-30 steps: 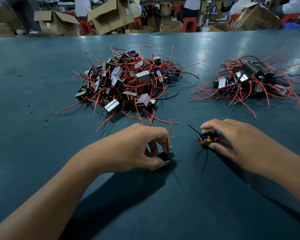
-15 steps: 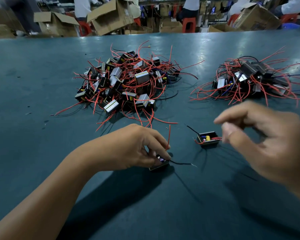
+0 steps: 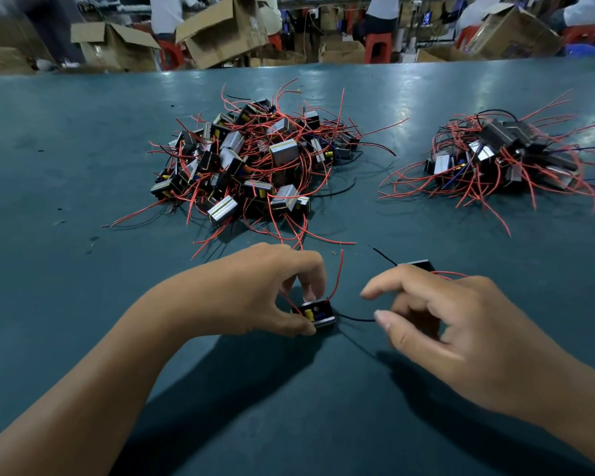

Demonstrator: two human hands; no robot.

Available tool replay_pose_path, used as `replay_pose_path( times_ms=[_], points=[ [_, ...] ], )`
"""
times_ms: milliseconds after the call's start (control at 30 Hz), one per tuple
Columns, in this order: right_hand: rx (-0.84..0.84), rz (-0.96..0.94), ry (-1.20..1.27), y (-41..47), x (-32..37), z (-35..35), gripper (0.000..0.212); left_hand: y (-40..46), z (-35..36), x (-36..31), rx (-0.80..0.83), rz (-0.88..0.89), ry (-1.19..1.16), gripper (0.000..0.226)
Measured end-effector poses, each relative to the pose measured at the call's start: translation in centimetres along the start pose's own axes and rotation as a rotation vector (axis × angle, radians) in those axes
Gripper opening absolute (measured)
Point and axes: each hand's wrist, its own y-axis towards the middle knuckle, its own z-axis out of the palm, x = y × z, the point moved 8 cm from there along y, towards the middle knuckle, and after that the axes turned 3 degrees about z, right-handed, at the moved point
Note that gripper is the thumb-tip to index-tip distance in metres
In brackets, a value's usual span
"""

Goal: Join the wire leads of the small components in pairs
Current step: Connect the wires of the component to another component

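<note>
My left hand (image 3: 272,290) pinches a small black component (image 3: 318,313) against the table, thumb in front and fingers behind. Its red lead (image 3: 337,276) curls upward and its black lead (image 3: 356,318) lies to the right. My right hand (image 3: 443,324) hovers just right of it, thumb and forefinger apart, with the thumb tip at the end of that black lead. I cannot tell whether it touches. A second component (image 3: 418,265) lies behind my right hand, mostly hidden, with a black lead pointing up-left.
A large heap of components with red leads (image 3: 251,163) lies at the table's middle. A smaller heap (image 3: 498,156) sits at the right. Cardboard boxes (image 3: 220,29) and red stools stand beyond the far table edge (image 3: 83,77), where people sit.
My right hand has left the second component, lifted, then dropped toward the black lead of the left one. My left hand has kept its grip and tipped the component up.
</note>
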Motion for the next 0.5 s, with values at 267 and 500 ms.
replay_pose_path(
  times_ms=[267,500],
  points=[
    [-0.013,0.042,-0.027,0.1,-1.1,-0.7,0.012,0.1,0.2,-0.6,0.037,0.053,-0.083,0.030],
    [-0.021,0.010,-0.003,0.0,-1.3,-2.2,0.012,0.1,0.3,-0.4,0.047,0.094,-0.073,0.024]
  ],
)
